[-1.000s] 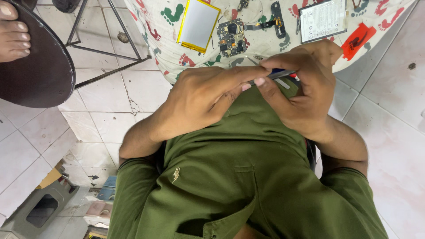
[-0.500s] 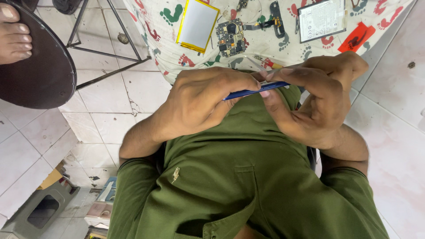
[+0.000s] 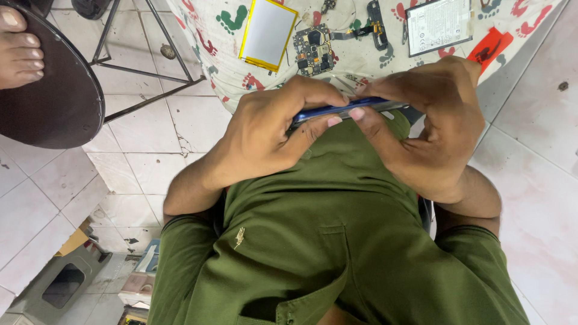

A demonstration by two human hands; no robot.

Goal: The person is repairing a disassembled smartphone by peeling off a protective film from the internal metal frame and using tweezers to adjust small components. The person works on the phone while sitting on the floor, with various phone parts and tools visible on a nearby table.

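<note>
Left hand (image 3: pixel 271 135): fingers curled, thumb extended, clamped closed. Right hand (image 3: pixel 430 129): fingers arched, thumb meeting left thumb. Forearms bent inward.

Two hands (image 3: pixel 283 129) (image 3: pixel 433 126), one blue phone shell (image 3: pixel 343 109), one circuit board (image 3: pixel 313 50), one battery (image 3: pixel 438 25), one yellow-edged panel (image 3: pixel 268 34).

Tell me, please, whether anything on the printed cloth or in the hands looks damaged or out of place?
The circuit board lies bare on the cloth with a flex cable trailing loose, apart from any casing. Both hands, left hand and right hand, grip a thin blue phone frame edge-on.
</note>
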